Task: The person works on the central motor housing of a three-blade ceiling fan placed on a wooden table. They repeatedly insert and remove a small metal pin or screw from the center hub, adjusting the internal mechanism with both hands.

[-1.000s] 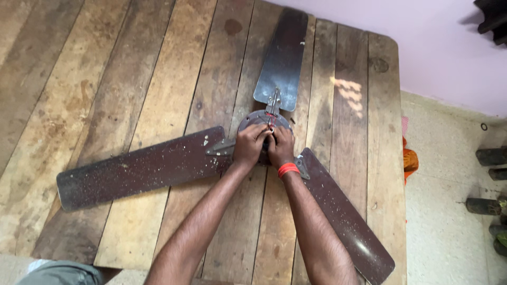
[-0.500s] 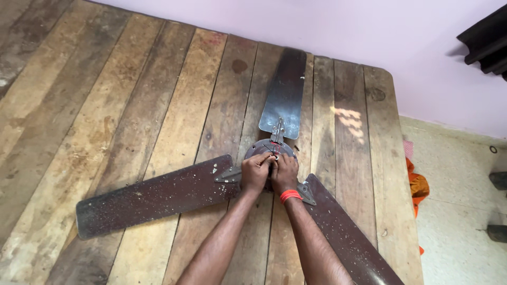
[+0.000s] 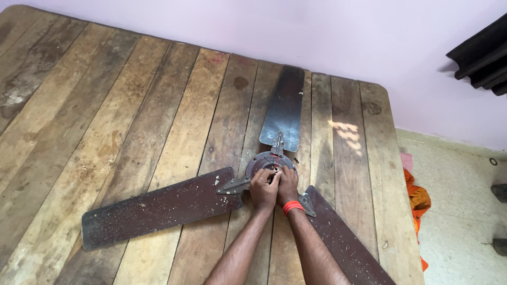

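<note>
A dark brown ceiling fan lies flat on a wooden plank table (image 3: 132, 132). Its round metal hub (image 3: 263, 161) sits at the middle, with one blade (image 3: 285, 108) pointing away, one blade (image 3: 158, 208) to the left and one blade (image 3: 343, 243) toward the lower right. The blades are dusty and speckled. My left hand (image 3: 263, 188) and my right hand (image 3: 288, 184) rest side by side on the near part of the hub, fingers curled on its centre. A red band (image 3: 292, 207) circles my right wrist. What the fingertips pinch is hidden.
The table's right edge (image 3: 398, 174) drops to a pale tiled floor (image 3: 459, 211) with an orange cloth (image 3: 417, 200) beside it. A pink wall (image 3: 317, 37) runs behind the table. A dark object (image 3: 483, 55) hangs at the upper right.
The view has tilted up and back, showing more wall and table. Both hands stay on the fan hub with little visible movement.
</note>
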